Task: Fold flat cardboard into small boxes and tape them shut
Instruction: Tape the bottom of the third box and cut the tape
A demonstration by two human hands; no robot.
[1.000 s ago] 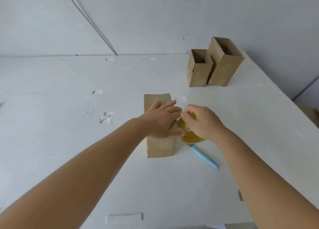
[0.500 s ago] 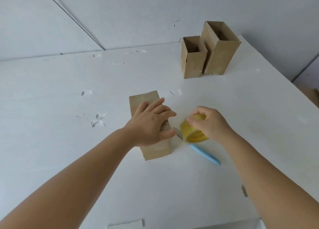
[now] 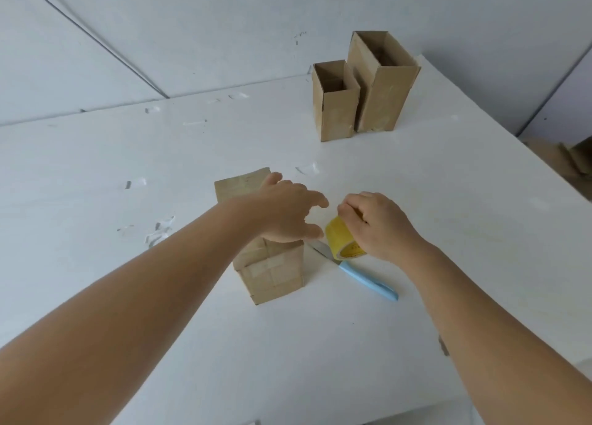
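Both forearms are bare to the frame edge, left hand (image 3: 288,213) and right hand (image 3: 378,226) ungloved.

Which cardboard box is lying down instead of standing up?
The box under the left hand, the lying box. The short box and tall box at the back stand upright with open tops.

Hidden and cropped parts

The left hand (image 3: 288,213) covers the lying box's (image 3: 272,271) middle; the right hand (image 3: 378,226) hides much of the tape roll (image 3: 339,237); the knife's (image 3: 368,279) blade tip sits behind the roll.
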